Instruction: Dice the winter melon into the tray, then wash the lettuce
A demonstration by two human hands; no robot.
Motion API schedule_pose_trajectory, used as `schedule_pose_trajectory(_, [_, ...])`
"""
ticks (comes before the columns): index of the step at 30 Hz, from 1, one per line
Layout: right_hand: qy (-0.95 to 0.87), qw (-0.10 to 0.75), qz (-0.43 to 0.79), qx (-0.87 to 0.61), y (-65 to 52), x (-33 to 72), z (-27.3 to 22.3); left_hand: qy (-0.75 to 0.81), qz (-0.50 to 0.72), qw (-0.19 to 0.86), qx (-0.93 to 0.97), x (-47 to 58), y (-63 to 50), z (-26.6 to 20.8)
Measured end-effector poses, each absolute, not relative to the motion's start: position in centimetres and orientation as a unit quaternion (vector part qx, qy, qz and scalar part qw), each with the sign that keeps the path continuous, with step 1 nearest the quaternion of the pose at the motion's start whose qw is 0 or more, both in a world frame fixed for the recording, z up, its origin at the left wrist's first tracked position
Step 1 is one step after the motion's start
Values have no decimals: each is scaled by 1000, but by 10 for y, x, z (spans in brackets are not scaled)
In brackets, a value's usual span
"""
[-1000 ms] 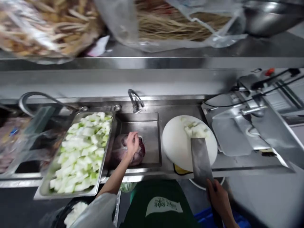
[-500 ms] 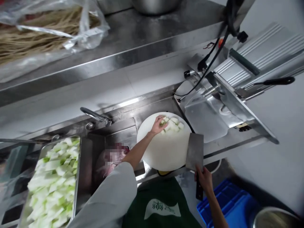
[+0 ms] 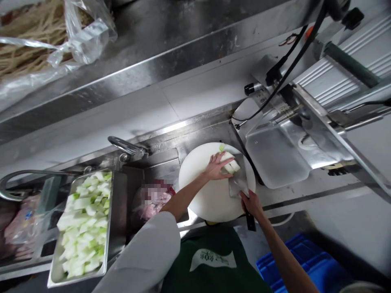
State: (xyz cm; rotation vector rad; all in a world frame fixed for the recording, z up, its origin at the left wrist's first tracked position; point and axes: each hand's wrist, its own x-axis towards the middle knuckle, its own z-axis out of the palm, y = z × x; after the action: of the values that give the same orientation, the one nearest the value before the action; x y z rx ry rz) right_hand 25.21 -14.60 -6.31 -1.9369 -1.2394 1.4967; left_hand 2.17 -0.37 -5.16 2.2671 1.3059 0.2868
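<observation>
On the round white cutting board lies a small heap of pale green-and-white vegetable chunks. My left hand presses against the heap's left side, fingers spread and stretched toward the blade. My right hand is closed around the handle of a cleaver. The cleaver's wide blade lies low over the right part of the board, with the chunks at or on its upper left part; I cannot tell how many rest on it. One small green piece sits apart near the board's far edge.
A metal tray full of similar chunks stands left. Beside the board is a sink holding pinkish, partly blurred contents, under a faucet. A slicing machine with a cable stands right. A steel shelf hangs above; a blue crate sits below.
The cleaver has moved from beyond the board's right edge onto the board, against the chunks. My left hand has shifted right, and the chunks are bunched closer together. The view has moved slightly.
</observation>
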Motion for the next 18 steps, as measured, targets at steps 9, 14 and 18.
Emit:
schedule_pose_trajectory(9, [-443,219,536,-684,-161,192,-65,581,220,216,754,32,-43,-65])
schedule_pose_trajectory(14, [-426,226,541,-689,-178,183,-65,579,251,225,742,28,-59,-69])
schedule_pose_trajectory(18, [-423,231,542,-688,-191,187,-67,562,259,243,747,31,-68,-64])
